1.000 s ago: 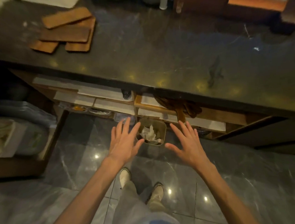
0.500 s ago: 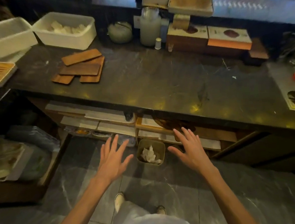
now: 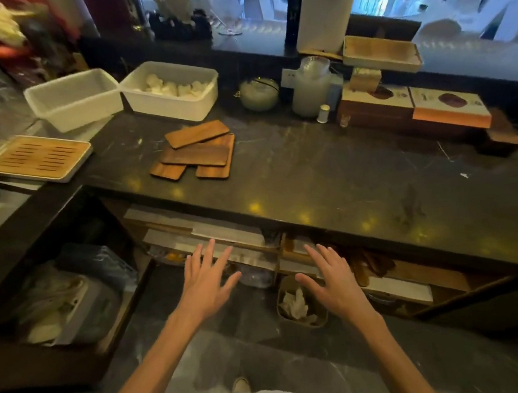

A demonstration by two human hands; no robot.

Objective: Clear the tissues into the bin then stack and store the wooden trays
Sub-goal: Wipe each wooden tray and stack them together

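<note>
Several flat wooden trays (image 3: pixel 197 153) lie in a loose overlapping pile on the dark stone counter (image 3: pixel 327 171), left of its middle. A small tan bin (image 3: pixel 301 302) stands on the floor below the counter's front edge, with crumpled white tissues (image 3: pixel 293 301) inside. My left hand (image 3: pixel 207 282) hovers with fingers spread, empty, to the left of the bin. My right hand (image 3: pixel 332 276) is also spread and empty, just above the bin's right side, hiding part of its rim.
Two white tubs (image 3: pixel 73 98) (image 3: pixel 173 88) stand at the counter's back left, the right one holding white lumps. A slatted wooden tray (image 3: pixel 36 157) sits far left. Jars (image 3: pixel 310 86) and boxes (image 3: pixel 416 107) line the back. Shelves (image 3: pixel 224 246) run under the counter.
My view has tilted up from the floor to the counter. Both hands have stayed spread and empty and now sit higher, near the counter's front edge.
</note>
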